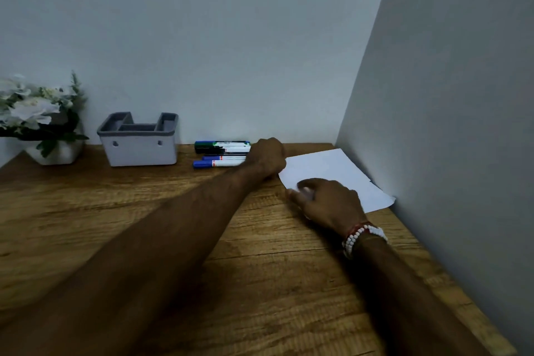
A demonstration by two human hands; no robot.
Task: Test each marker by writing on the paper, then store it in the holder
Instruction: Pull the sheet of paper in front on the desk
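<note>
Fingers [297, 192] of right hand [329, 202] loosely spread on paper [332, 170], pinning its near corner | left hand [267, 154] curled over the markers [221, 152] beside holder [138, 140] on the surface; grip hidden, cannot tell | advice: lift one marker only, keep sheet pinned | labels too blurred to read.

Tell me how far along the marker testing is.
Barely begun. Nothing looks stored in the holder, and the paper looks blank. The left hand reaches the markers; the right hand rests on the paper's edge. All testing and storing remains.
</note>
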